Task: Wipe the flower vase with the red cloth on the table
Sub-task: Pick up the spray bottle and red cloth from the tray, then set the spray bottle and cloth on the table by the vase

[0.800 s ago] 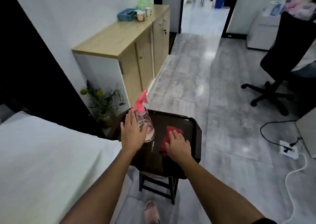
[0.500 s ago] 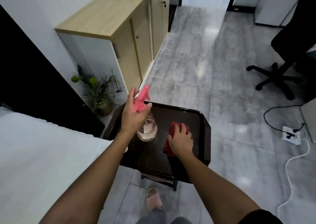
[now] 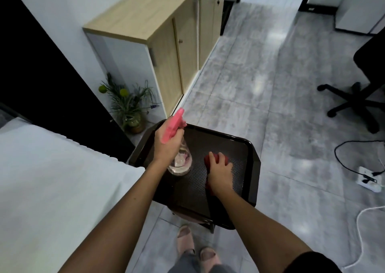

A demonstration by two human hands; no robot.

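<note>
A clear spray bottle (image 3: 181, 162) with a pink trigger head stands on the dark tray (image 3: 248, 168). My left hand (image 3: 167, 145) is wrapped around its pink head and neck. The red cloth (image 3: 223, 159) lies on the tray to the right of the bottle, mostly hidden under my right hand (image 3: 219, 173), which presses flat on it with fingers curled over its far edge. The flower vase (image 3: 134, 122), a small round pot with green stems and yellow balls, stands on the floor beyond the tray's left corner, beside the cabinet.
The tray rests on a small stool. A white bed (image 3: 62, 189) fills the left. A wooden cabinet (image 3: 166, 43) runs along the wall. An office chair (image 3: 358, 97), a power strip (image 3: 368, 178) and cables lie to the right on the grey floor.
My left hand shifted from the bottle's side up onto its pink trigger head. The right hand stays on the red cloth. The view has tilted down and moved closer.
</note>
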